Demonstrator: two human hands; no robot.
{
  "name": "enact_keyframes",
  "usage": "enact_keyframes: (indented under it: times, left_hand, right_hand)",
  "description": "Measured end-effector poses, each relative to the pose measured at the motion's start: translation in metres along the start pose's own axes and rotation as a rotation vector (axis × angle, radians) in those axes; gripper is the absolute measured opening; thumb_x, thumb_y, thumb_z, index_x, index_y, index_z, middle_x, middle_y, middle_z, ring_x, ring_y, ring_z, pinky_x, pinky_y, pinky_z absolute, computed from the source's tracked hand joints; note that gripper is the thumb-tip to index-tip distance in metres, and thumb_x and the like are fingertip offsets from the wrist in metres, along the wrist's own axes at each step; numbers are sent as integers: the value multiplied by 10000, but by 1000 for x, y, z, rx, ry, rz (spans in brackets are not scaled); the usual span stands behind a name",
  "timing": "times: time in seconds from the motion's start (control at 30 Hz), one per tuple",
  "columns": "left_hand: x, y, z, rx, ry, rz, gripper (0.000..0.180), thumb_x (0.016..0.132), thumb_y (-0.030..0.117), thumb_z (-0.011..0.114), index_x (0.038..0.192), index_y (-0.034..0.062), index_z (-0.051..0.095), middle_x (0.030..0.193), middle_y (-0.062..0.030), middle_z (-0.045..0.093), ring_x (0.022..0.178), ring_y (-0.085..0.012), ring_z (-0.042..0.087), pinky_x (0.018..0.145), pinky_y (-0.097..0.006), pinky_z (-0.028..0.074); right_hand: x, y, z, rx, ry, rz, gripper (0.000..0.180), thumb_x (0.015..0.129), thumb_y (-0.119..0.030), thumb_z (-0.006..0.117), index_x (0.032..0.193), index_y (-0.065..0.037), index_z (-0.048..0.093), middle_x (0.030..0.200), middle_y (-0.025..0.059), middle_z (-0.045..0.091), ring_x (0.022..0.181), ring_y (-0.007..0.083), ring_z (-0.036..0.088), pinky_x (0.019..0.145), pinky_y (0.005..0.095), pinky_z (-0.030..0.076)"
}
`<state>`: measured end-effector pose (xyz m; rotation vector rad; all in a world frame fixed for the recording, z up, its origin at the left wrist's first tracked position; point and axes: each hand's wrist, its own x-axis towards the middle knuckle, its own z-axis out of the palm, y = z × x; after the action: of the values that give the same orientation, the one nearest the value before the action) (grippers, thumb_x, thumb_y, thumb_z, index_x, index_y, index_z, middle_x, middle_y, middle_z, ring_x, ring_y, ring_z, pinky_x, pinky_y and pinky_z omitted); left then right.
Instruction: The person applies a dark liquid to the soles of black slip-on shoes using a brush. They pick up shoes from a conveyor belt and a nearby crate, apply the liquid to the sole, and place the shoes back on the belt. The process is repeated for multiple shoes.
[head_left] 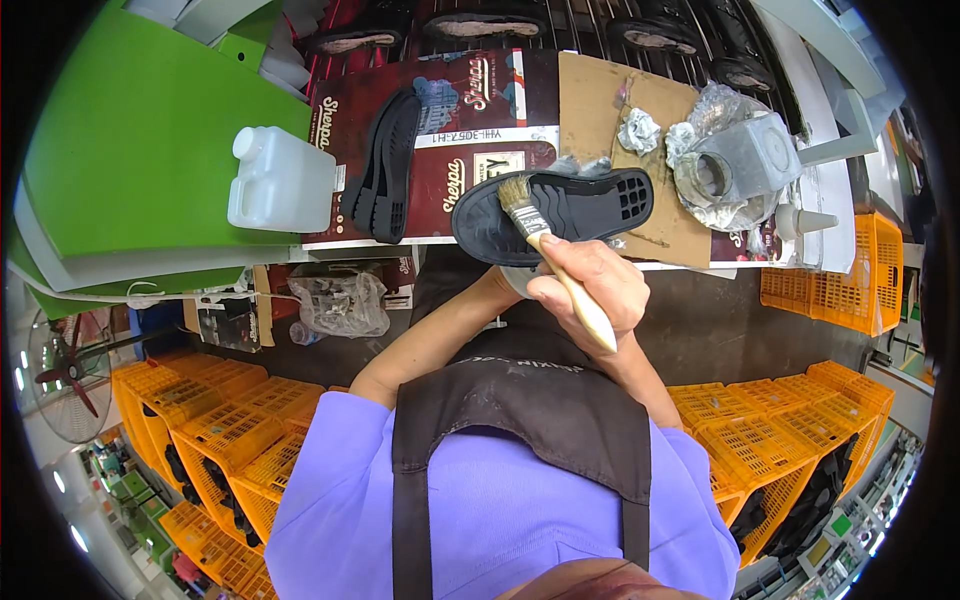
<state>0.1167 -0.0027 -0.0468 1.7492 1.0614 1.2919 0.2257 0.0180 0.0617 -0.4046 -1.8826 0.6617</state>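
My right hand is closed around the pale wooden handle of a flat paintbrush. Its bristles press on a black shoe sole, near the sole's left end. The sole lies roughly level at the front edge of the work surface, its ridged inner face up. My left hand reaches under the sole's near side and seems to grip it from below; most of its fingers are hidden. Farther left, a pair of black soles stands nested together on printed cardboard.
A white plastic jug stands left, beside a green panel. To the right are a plastic-wrapped container, crumpled wads and a nozzle bottle. Black footwear rests on a rack behind. Orange crates flank me.
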Motion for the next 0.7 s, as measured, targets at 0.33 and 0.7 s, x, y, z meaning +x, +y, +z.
enact_keyframes:
  times: [0.33,0.7]
  left_hand:
    - [-1,0,5,-34,-46,15,281,787,230,615,1020,94,537,1024,-92,551,953,-240,511,795,-374,383]
    - [-7,4,1,-55,-86,13,217,772,198,626,947,81,570,937,-94,596,871,-248,562,723,-366,442]
  right_hand:
    - [5,-4,-1,51,-38,28,372,767,-273,731,900,64,646,704,130,650,592,194,631,534,253,488]
    - [13,-3,-9,117,-99,118,283,752,-140,729,931,62,647,747,146,648,621,207,631,559,270,492]
